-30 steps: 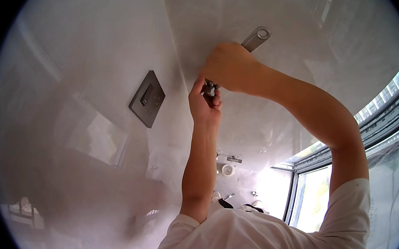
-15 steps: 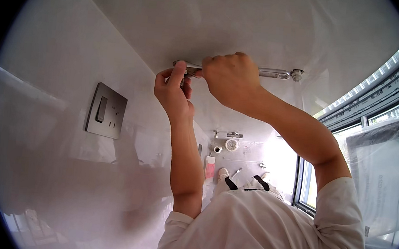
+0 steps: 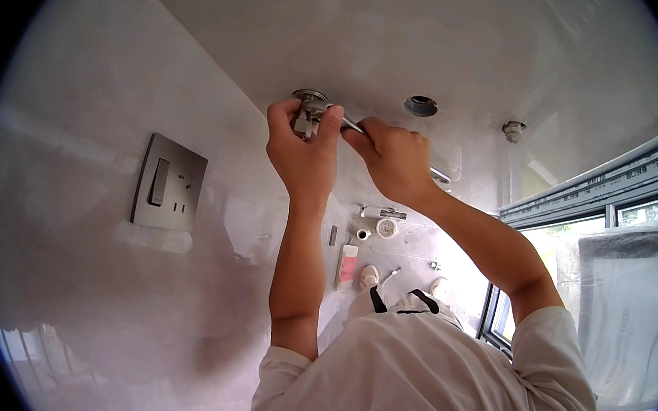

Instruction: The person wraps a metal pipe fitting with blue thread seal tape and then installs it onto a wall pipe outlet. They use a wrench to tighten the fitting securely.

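A metal wrench is gripped in my right hand, its fingers wrapped round the handle. The handle's end sticks out past the wrist side of that hand. Its head lies against a shiny metal angle valve, which comes out of the wall through a round flange. My left hand closes round the valve, fingers on its left and thumb on the right beside the wrench head. Part of the valve and the wrench jaws are covered by the fingers.
Right of the valve, the wall has a round hole and another metal fitting. A grey switch and socket plate sits on the left wall. A window is at the right. On the floor below are a pipe opening and a white round thing.
The wrench has swung from nearly level to slanting down to the right, my right hand moving down with it. The wall hole has come into sight. My left hand has stayed at the valve.
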### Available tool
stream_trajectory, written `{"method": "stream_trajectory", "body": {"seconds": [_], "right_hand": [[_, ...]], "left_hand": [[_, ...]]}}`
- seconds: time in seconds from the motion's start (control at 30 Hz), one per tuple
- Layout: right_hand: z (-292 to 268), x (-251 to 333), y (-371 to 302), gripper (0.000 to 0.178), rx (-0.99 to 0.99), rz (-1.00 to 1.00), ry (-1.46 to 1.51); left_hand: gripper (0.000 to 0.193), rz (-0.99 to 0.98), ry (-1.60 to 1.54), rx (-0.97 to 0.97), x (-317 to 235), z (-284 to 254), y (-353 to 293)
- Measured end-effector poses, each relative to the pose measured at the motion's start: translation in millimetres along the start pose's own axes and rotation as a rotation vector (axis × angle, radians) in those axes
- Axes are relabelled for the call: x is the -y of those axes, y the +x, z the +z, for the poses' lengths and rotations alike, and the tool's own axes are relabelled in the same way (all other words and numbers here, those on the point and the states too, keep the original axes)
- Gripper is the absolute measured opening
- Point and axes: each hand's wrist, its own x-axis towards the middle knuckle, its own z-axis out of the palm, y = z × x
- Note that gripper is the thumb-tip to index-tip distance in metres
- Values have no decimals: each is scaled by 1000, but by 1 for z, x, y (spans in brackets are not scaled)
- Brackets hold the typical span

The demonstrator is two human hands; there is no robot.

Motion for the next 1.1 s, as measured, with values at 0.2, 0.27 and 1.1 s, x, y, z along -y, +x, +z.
{"method": "stream_trajectory", "body": {"seconds": [0.2, 0.27, 1.1], "right_hand": [[72, -19, -4, 30, -191, 53, 370], [104, -25, -3, 25, -281, 37, 546], [60, -70, -39, 17, -174, -223, 350]], "left_hand": [[54, 34, 298, 110, -7, -6, -1], [56, 185, 375, 110, 3, -8, -1], [31, -21, 5, 89, 22, -78, -51]]}}
